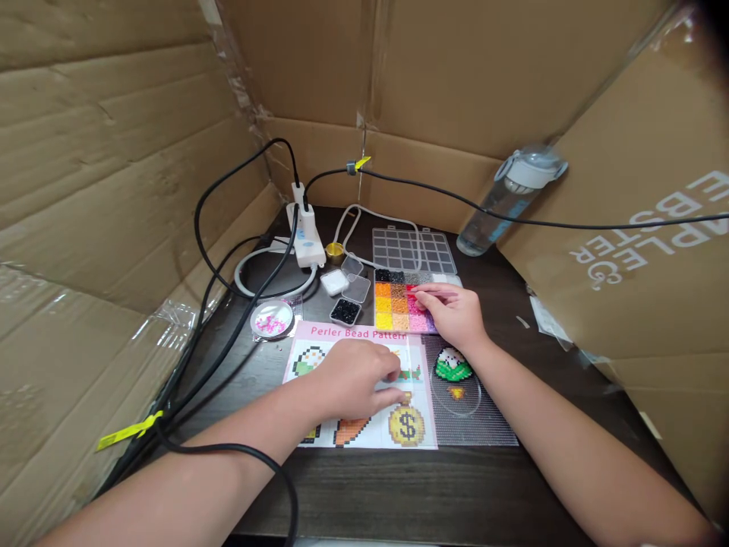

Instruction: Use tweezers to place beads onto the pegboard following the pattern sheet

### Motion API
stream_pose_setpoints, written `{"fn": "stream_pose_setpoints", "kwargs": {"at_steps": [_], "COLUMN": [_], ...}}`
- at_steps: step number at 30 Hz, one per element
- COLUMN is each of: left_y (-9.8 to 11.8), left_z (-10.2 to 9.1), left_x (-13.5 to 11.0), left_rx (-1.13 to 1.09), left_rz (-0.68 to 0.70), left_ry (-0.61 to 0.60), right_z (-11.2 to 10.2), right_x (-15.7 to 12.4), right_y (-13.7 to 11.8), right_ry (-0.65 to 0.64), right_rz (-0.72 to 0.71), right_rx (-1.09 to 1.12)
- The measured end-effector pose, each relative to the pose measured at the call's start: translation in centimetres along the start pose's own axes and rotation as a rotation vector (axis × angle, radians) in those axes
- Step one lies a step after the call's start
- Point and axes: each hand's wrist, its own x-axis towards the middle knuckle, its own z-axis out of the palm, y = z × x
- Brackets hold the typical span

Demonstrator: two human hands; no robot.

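Pinching pink tool (424,293), right hand (459,315) over bead box (392,304); left hand (360,377), fingers parted, above pattern sheet (429,427) at box's seven o'clock.

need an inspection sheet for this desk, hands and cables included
surface: dark table, wood-look
job's things: pattern sheet; bead box, sorted by colour; pegboard with green-and-white bead piece
clutter: water bottle, gold-coloured cup
left hand: over the pattern sheet, thumb and fingers apart; contact unclear
right hand: holding a thin pink tool over the bead box
cables: black cable looping left of the power strip
surroundings: cardboard walls
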Motion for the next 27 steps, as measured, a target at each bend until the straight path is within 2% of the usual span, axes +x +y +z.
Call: {"fn": "stream_pose_setpoints", "kwargs": {"at_steps": [20,27], "left_y": [-0.02,-0.09], "left_z": [0.05,0.27], "left_x": [0.05,-0.01], "left_rx": [0.009,-0.011], "left_rz": [-0.011,0.013], "left_ry": [-0.017,0.025], "right_z": [0.36,0.43], "right_x": [0.15,0.03], "right_y": [0.16,0.11], "right_ry": [0.012,0.012], "right_rz": [0.048,0.048], "right_rx": [0.052,0.055]}}
